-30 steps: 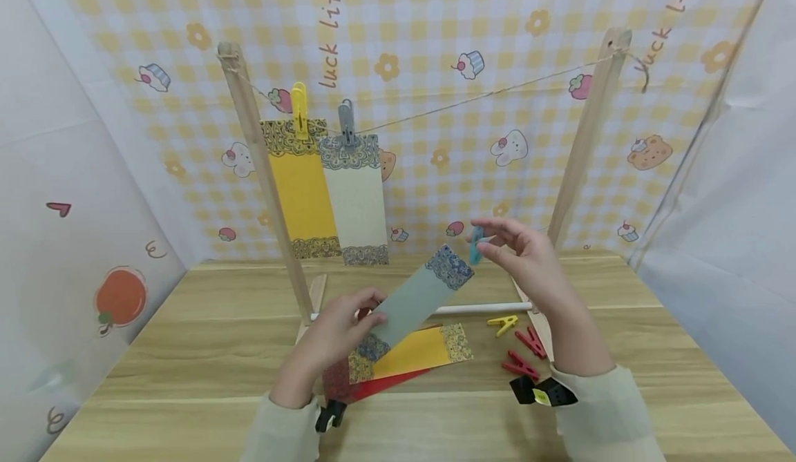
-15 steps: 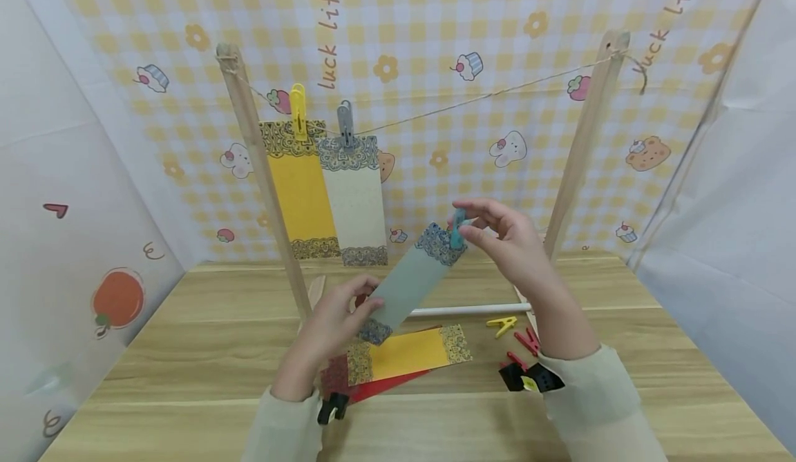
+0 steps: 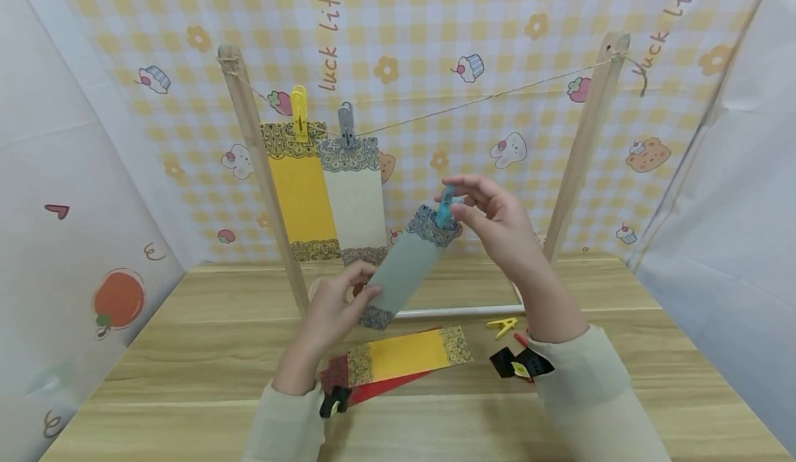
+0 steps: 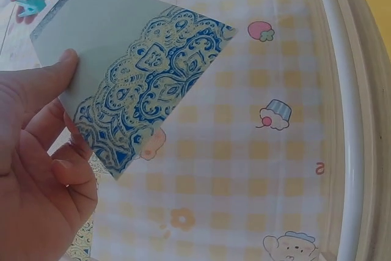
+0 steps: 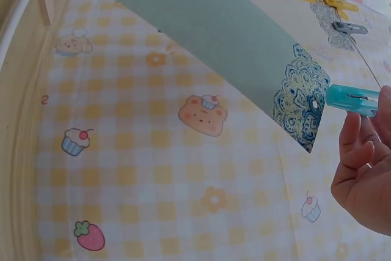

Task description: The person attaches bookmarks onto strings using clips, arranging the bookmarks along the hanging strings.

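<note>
A pale green card (image 3: 407,268) with blue lace-patterned ends is tilted in the air, pinched near its lower end by my left hand (image 3: 332,313). My right hand (image 3: 497,224) pinches a teal clothespin (image 3: 445,206) at the card's upper end. In the right wrist view the clothespin (image 5: 353,100) lies right by the card's patterned edge; whether its tips grip the card I cannot tell. Behind, a yellow card (image 3: 305,203) hangs from the string (image 3: 479,99) by a yellow clothespin (image 3: 299,113), and a cream card (image 3: 354,199) by a grey clothespin (image 3: 346,125).
Wooden posts (image 3: 584,144) stand at both ends of the string, with a white rod (image 3: 463,311) low between them. On the table lie a yellow card (image 3: 407,357) over red ones (image 3: 385,387). A yellow clothespin (image 3: 502,326) and a partly hidden red clothespin (image 3: 521,339) lie at right.
Both hands have risen, the right also moving left and the left slightly. The green card has lifted and turned steeper. The teal clothespin has come from beside the card to its upper end.
</note>
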A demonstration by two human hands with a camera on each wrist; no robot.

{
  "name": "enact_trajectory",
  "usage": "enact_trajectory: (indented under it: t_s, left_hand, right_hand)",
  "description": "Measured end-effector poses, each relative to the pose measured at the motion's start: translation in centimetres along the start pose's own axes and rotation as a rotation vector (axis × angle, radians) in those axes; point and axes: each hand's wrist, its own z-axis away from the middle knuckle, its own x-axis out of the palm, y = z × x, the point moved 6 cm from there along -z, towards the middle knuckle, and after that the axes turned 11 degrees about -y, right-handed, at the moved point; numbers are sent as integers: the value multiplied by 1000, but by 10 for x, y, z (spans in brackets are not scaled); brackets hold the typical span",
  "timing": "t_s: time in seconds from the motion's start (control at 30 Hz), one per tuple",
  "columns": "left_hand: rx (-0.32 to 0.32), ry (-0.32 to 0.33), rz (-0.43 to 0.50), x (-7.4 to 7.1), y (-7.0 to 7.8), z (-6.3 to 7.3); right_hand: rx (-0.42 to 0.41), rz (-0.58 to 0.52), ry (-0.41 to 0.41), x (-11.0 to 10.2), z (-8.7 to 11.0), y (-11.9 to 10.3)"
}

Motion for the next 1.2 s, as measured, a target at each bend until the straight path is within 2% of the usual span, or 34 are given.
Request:
enact_trajectory:
  t_s: [0.2,0.4,0.67,0.83,1.07,1.2]
  left_hand:
    - [14,56,-17,-5,3,-4]
    - [-16,98,50,-8,4,-8]
    - [51,175,73,-15,11,-11]
    - [59,214,91,-17,12,-12]
    - [102,275,98,-20,14,-14]
    - [95,292,115,-21,15,-16]
  right_hand:
    - [-72,-4,50,1,-10,-13]
    - [-153,-28,73,7,-19,-23]
    - [-227,-53,77,10,-29,-37]
    - [-279,-83,65,11,-37,-49]
    - [-348,-112,75,12,-47,-63]
    - [-390,-151,81,12,-53,-68]
